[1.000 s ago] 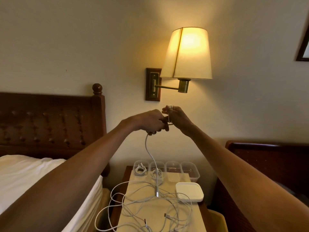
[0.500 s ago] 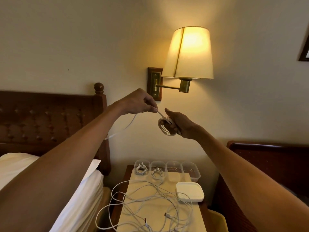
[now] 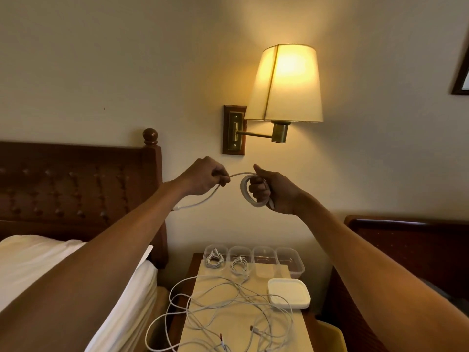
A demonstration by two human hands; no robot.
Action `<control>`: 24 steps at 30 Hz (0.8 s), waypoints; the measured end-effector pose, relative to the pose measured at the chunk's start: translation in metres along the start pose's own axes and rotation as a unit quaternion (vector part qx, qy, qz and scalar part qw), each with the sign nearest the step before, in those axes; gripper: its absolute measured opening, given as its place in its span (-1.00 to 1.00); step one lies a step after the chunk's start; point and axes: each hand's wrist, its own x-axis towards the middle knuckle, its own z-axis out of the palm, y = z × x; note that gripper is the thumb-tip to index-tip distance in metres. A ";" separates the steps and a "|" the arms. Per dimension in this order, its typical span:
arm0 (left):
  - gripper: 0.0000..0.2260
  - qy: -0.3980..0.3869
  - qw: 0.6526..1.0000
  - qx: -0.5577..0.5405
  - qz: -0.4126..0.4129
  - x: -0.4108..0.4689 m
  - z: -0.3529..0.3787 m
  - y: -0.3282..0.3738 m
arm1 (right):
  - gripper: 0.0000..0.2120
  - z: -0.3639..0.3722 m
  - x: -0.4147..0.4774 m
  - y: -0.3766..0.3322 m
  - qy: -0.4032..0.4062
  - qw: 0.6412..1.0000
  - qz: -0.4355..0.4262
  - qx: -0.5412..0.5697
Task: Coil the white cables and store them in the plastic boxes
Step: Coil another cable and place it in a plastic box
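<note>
My right hand (image 3: 275,191) grips a small coil of white cable (image 3: 245,191) held up in front of the wall. My left hand (image 3: 205,177) pinches the loose end of the same cable (image 3: 203,199), which arcs across to the coil and trails down to a plug by my left forearm. Below, several clear plastic boxes (image 3: 291,262) stand in a row at the back of the nightstand. The two left boxes each hold a coiled cable (image 3: 214,259). A tangle of loose white cables (image 3: 223,308) lies on the nightstand top.
A white lid stack (image 3: 289,292) sits on the nightstand (image 3: 302,334) at the right. A lit wall lamp (image 3: 286,85) hangs just above my hands. A bed with white sheets (image 3: 30,265) and a dark headboard (image 3: 76,184) is at the left; another headboard (image 3: 406,240) is at the right.
The free cable end lifted off the nightstand. My left hand swung up and left, then came down toward the coil. The tail is shorter as the coil in my right hand grows.
</note>
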 end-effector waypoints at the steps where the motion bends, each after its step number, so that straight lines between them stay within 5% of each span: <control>1: -0.85 -0.014 1.000 0.013 -0.006 -0.001 0.003 -0.002 | -0.62 0.000 0.001 0.001 0.006 1.000 -0.005 0.003; 10: -0.85 -0.081 0.990 0.039 -0.111 -0.018 0.018 -0.027 | -0.65 -0.003 0.000 -0.008 0.089 0.990 -0.095 0.053; 14: -0.82 -0.038 0.987 0.045 -0.148 -0.025 0.022 -0.032 | -0.66 -0.007 -0.003 -0.006 0.090 0.991 -0.080 0.053; 17: -0.83 0.024 0.978 -0.106 -0.180 -0.020 0.026 -0.021 | -0.64 -0.006 0.000 -0.001 0.082 0.991 -0.070 0.082; 21: -0.81 0.070 0.882 -0.417 -0.207 -0.010 0.026 0.018 | -0.61 -0.003 0.005 0.005 0.070 0.991 -0.073 0.085; 24: -0.81 0.081 0.845 -0.483 -0.215 -0.005 0.028 0.041 | -0.59 0.004 0.008 0.008 0.092 0.989 -0.086 0.076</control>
